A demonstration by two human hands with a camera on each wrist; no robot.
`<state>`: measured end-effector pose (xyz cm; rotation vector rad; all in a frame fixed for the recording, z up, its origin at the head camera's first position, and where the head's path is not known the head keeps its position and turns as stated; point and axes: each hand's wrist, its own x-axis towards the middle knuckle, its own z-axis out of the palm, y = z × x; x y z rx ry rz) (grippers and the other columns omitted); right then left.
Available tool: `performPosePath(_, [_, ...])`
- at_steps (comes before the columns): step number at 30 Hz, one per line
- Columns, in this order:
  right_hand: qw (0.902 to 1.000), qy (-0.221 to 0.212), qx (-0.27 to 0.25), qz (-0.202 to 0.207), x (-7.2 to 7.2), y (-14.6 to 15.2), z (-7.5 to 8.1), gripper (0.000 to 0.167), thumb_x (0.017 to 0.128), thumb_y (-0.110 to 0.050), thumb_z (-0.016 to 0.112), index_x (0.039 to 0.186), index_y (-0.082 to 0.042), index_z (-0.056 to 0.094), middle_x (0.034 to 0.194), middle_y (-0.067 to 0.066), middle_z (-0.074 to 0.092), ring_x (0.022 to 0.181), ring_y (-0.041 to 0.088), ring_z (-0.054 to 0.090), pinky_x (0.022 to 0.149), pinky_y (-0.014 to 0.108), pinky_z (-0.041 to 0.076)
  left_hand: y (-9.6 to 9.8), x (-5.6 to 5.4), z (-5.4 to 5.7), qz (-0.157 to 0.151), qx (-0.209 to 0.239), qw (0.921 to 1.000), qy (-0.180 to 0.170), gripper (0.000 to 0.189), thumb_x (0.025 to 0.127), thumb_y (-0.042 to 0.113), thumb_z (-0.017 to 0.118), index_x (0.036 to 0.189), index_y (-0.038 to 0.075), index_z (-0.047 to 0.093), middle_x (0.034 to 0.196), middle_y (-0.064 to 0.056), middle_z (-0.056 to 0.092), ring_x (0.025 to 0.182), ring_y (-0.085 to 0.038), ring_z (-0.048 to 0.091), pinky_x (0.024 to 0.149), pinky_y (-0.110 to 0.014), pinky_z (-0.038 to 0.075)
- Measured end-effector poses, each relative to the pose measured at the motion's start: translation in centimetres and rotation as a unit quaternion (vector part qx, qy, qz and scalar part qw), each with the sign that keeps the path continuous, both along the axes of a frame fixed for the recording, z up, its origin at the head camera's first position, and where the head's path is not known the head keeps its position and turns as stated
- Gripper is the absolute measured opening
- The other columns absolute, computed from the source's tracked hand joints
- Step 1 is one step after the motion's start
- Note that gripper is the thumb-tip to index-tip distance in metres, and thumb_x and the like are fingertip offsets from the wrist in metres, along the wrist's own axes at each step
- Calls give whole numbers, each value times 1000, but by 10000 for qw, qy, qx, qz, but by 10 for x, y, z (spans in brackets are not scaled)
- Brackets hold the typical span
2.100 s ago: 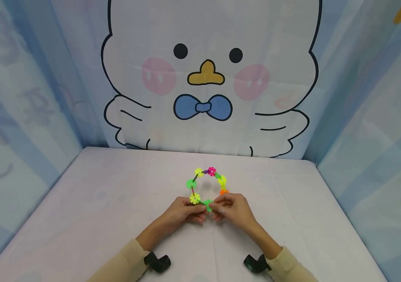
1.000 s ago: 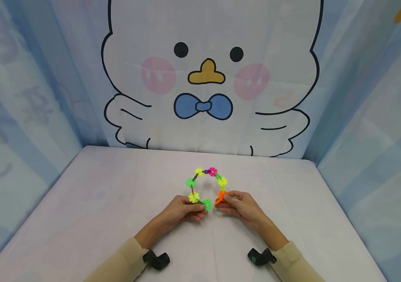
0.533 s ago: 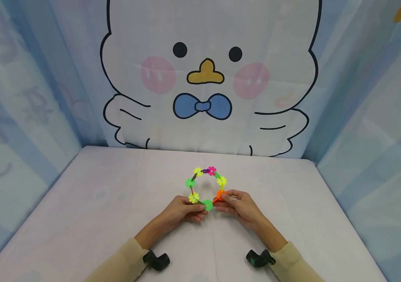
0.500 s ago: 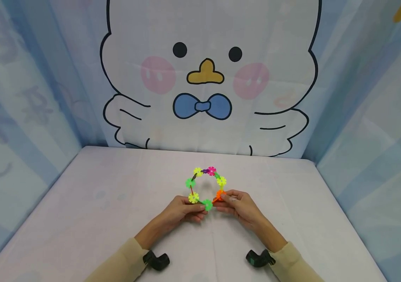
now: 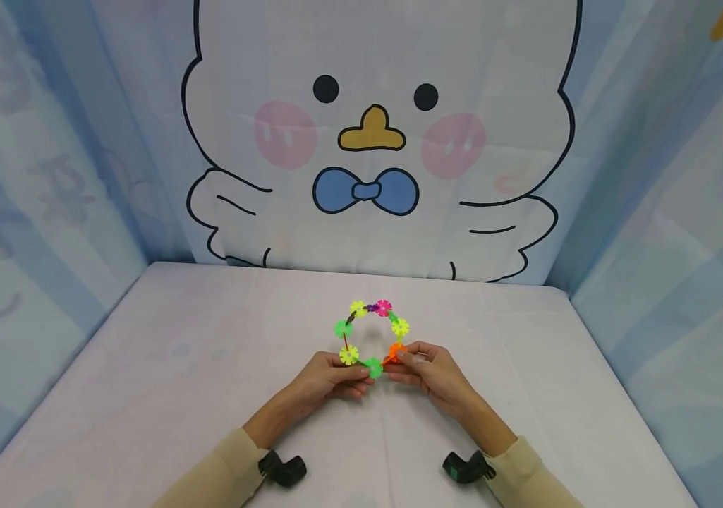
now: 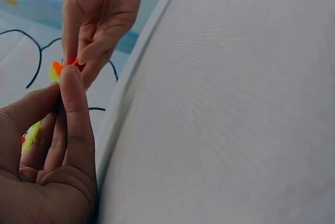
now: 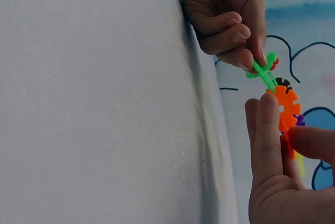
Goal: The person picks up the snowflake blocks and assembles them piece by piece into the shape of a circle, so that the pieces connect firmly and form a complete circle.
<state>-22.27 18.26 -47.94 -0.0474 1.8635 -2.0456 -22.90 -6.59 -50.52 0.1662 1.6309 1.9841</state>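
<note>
A ring of linked plastic snowflake discs, in yellow, green, red, dark, purple, pink and orange, is held up over the table in the head view. My left hand [image 5: 329, 377] pinches the green disc [image 5: 373, 367] at the ring's near side. On the right, my right hand [image 5: 431, 370] pinches the orange discs [image 5: 397, 352] between thumb and fingers. In the right wrist view an orange disc [image 7: 288, 106] meets the green disc [image 7: 266, 73] edge to edge. A yellow disc [image 5: 349, 355] stands just above the left thumb, and a pink disc [image 5: 383, 307] tops the ring.
A white-covered table [image 5: 209, 339] lies under both hands. Behind it hangs a cloth backdrop [image 5: 367, 70] printed with a cartoon chick, and blue-white curtains [image 5: 37, 176] flank the sides. A black wrist camera [image 5: 281, 469] sits at each sleeve.
The right hand has moved from the green disc out to the orange discs, then slightly left. The gap between the orange and green discs has narrowed until they meet; the left hand has barely moved.
</note>
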Motion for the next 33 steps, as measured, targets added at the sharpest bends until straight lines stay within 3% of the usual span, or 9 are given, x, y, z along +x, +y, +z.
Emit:
performPosePath(10, [9998, 192, 58, -95, 3, -1, 2, 6, 106, -1, 55, 104, 3, 59, 106, 5, 74, 105, 19, 80, 93, 36, 64, 3, 2, 2, 229, -134, 9996, -31, 32, 98, 12, 75, 118, -12, 74, 93, -9, 83, 75, -8, 78, 75, -25, 65])
performPosePath(23, [9979, 605, 130, -168, 3, -8, -2, 8, 106, -1, 60, 101, 5, 60, 96, 1, 76, 94, 12, 80, 89, 32, 65, 4, 3, 3, 431, -124, 9990, 23, 32, 99, 10, 74, 119, -15, 72, 90, -7, 82, 74, -6, 76, 74, -22, 64])
performPosePath(27, [9982, 553, 167, -136, 3, -8, -1, 7, 105, -1, 61, 101, 5, 60, 97, 2, 77, 94, 13, 80, 90, 33, 65, 3, 2, 6, 289, -185, 9993, -113, 30, 99, 11, 74, 117, -13, 73, 88, -5, 82, 73, -6, 76, 74, -23, 65])
performPosePath(33, [9987, 431, 281, 8, 1, -2, 0, 13, 105, -2, 61, 109, 10, 62, 103, 7, 78, 96, 15, 81, 93, 35, 64, -13, -6, 10, -224, -494, 9983, -201, 27, 100, 18, 74, 116, -5, 74, 97, -6, 81, 75, -8, 75, 76, -28, 66])
